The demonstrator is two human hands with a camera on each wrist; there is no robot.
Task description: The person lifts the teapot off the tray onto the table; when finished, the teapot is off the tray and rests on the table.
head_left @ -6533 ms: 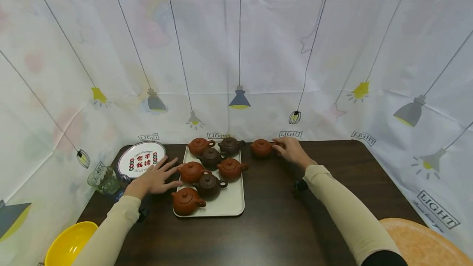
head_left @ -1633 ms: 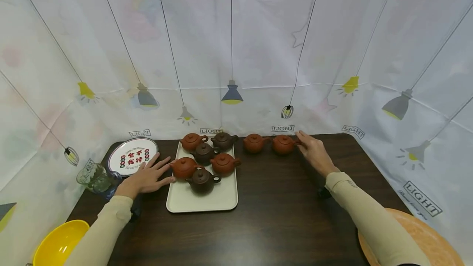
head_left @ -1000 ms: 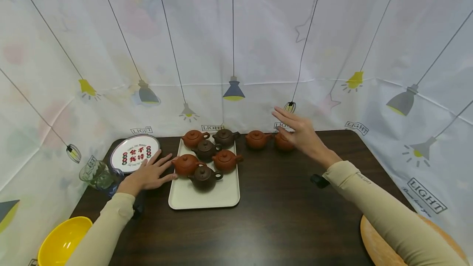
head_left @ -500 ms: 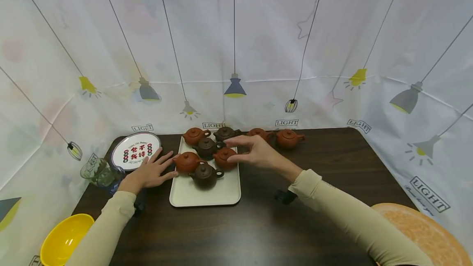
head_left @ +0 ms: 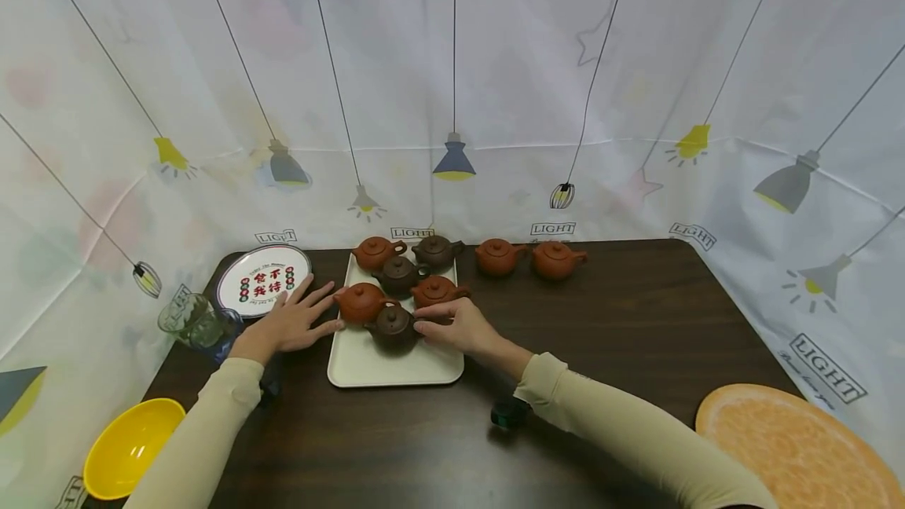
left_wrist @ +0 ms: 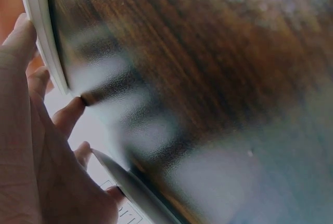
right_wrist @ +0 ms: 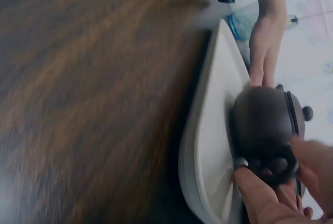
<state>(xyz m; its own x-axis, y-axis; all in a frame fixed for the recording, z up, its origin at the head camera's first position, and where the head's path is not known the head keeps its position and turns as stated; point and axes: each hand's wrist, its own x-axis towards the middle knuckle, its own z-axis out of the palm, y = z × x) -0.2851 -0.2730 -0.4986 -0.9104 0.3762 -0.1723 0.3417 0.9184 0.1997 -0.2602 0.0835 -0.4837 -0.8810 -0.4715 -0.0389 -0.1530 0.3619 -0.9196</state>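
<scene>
My right hand (head_left: 467, 330) is at the handle of the front dark brown teapot (head_left: 391, 328). In the right wrist view, thumb and fingers lie on either side of that handle. The teapot sits upright on a cream tray (head_left: 396, 371), with several other reddish and dark teapots behind it. My left hand (head_left: 286, 328) is spread at the tray's left edge, fingertips right at the rim. Near its fingers is a reddish teapot (head_left: 360, 302). Two reddish teapots, one left (head_left: 498, 258) and one right (head_left: 555, 261), stand side by side on the table beyond the tray.
A white oval plate (head_left: 263, 281) with red lettering lies behind my left hand. Glass cups (head_left: 194, 322) stand left of it, and a yellow bowl (head_left: 134, 446) at the near left. An orange round mat (head_left: 792, 446) lies at the near right. A printed curtain closes the back.
The reddish teapot from the tray's front went to the table's back, right of the other one. My right hand let it go and came left to the dark teapot. My left hand stayed by the tray.
</scene>
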